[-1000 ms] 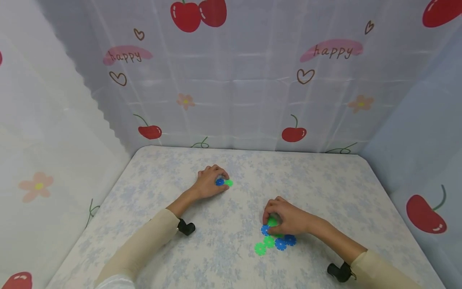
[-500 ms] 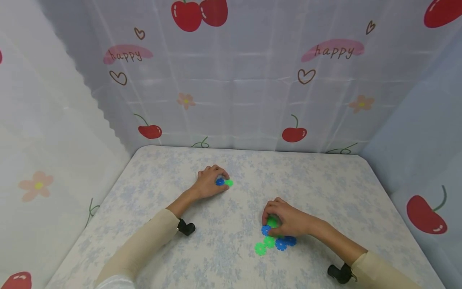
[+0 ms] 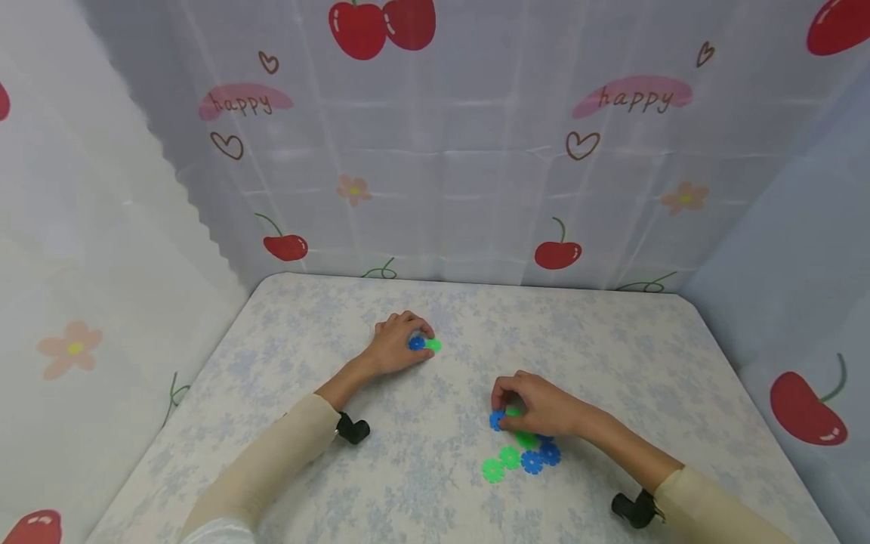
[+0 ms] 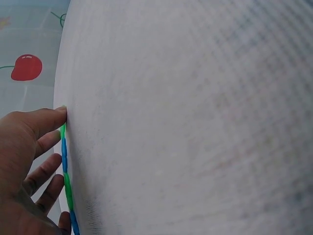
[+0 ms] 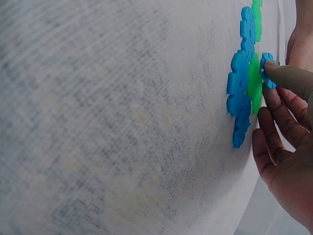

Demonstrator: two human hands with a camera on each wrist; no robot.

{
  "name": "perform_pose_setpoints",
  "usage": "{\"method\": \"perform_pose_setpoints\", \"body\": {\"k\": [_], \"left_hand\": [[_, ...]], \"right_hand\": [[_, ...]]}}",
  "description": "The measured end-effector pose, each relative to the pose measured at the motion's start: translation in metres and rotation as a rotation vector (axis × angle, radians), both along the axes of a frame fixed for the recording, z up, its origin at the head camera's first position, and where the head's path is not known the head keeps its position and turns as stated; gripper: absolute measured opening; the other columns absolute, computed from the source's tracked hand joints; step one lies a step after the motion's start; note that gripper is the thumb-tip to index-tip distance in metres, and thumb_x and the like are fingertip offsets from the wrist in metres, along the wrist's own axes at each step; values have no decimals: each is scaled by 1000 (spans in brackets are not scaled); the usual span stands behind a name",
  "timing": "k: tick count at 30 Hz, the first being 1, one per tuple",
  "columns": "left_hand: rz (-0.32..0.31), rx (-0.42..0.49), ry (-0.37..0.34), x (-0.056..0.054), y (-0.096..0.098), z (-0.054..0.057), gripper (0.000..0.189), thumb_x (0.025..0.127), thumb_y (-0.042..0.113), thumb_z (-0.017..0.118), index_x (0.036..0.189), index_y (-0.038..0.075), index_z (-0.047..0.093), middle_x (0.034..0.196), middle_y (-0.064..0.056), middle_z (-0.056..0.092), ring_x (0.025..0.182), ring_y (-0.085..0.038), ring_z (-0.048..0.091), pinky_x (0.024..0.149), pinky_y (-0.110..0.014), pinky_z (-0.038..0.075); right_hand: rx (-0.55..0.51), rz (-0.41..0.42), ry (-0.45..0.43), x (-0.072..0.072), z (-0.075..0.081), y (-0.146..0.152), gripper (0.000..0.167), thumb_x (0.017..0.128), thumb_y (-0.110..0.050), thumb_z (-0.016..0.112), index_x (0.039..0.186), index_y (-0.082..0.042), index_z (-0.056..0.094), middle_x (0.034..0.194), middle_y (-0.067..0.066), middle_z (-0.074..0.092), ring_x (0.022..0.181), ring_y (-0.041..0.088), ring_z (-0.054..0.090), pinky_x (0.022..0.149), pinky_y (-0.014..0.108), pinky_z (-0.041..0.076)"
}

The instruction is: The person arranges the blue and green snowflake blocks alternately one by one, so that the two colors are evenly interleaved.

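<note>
Near the table's far half, my left hand (image 3: 396,347) curls thumb and fingers round a chain of joined snowflake discs, with a blue disc (image 3: 417,343) and a green disc (image 3: 433,345) showing. From the left wrist the chain (image 4: 64,154) appears edge-on, blue and green by turns, with the thumb tip at its end. My right hand (image 3: 544,406) pinches a blue snowflake disc (image 3: 496,421) between thumb and fingers, just over the loose discs. In the right wrist view this disc (image 5: 267,80) stands apart from the pile, partly behind the thumb.
Below the right hand lie loose discs: a green one (image 3: 493,470), another green one (image 3: 509,457), and blue ones (image 3: 532,462), some overlapping. Each wrist carries a black camera (image 3: 353,428). A cherry-printed curtain (image 3: 435,166) encloses the patterned table (image 3: 381,483).
My right hand has lifted slightly away from the pile with a blue disc pinched in it, exposing more of the discs beneath. The left hand keeps its place at the chain.
</note>
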State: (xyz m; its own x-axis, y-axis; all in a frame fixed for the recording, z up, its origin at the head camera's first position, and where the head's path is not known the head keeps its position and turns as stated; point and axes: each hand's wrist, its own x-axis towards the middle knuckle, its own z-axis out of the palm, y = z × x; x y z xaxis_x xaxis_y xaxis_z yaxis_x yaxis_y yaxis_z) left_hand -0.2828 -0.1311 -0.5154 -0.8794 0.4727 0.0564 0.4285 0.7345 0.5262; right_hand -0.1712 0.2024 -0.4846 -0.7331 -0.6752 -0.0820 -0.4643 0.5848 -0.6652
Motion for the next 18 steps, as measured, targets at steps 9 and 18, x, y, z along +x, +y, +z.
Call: {"method": "perform_pose_setpoints", "body": {"k": [9, 18], "left_hand": [[3, -6, -11, 1, 0, 3, 29, 99, 40, 77, 124, 27, 72, 143, -5, 60, 130, -34, 52, 110, -67, 33], [-3, 8, -13, 2, 1, 3, 29, 99, 38, 78, 124, 25, 72, 143, -6, 60, 130, -35, 51, 110, -68, 32]], "right_hand": [[-10, -2, 31, -10, -4, -7, 16, 97, -23, 82, 106, -22, 69, 106, -7, 69, 105, 13, 65, 96, 33, 56], [-49, -14, -2, -19, -6, -10, 15, 98, -20, 81, 107, -18, 69, 106, -4, 71, 102, 12, 69, 95, 33, 59]]}}
